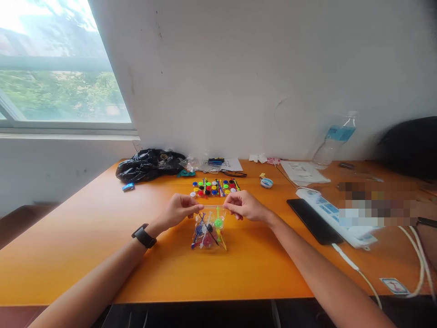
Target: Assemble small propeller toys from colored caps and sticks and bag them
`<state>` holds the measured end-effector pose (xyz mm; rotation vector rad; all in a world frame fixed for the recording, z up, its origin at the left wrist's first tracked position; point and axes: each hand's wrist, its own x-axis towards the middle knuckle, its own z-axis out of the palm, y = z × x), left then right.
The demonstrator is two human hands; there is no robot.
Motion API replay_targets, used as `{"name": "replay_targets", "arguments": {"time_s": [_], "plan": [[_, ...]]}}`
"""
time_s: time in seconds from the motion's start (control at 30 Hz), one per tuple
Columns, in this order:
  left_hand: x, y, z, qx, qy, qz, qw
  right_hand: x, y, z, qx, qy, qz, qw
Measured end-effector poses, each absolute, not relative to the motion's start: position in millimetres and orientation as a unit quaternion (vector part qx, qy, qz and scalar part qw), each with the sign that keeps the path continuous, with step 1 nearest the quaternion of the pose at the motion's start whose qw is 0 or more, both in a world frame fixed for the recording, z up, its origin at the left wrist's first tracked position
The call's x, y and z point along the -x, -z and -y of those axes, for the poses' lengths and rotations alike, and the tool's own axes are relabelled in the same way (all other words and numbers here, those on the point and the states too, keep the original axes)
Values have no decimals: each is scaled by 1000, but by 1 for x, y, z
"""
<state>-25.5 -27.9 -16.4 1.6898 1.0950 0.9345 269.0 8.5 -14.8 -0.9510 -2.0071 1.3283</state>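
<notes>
A small clear plastic bag (209, 228) with several coloured discs and thin sticks inside rests upright on the orange table (102, 237). My left hand (179, 210) pinches the bag's top left corner, and my right hand (244, 206) pinches the top right corner. Both hands have their fingers closed on the bag's upper edge. A black watch sits on my left wrist. Just behind the bag lies a patch of loose coloured discs and sticks (215, 187).
A crumpled black plastic bag (148, 165) lies at the back left. A water bottle (333, 139), papers (303, 172), a black phone (314, 221) and a white power strip (336, 218) with cables are on the right. A wall stands behind the table.
</notes>
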Motion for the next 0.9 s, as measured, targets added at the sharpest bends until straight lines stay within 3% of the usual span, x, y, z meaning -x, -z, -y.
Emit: {"name": "replay_targets", "arguments": {"time_s": [0.3, 0.9], "plan": [[5, 28, 38, -713, -360, -386, 462, -255, 14, 2, 336, -402, 811, 259], [11, 22, 28, -714, -357, -385, 463, -254, 24, -3, 342, -496, 762, 239]]}}
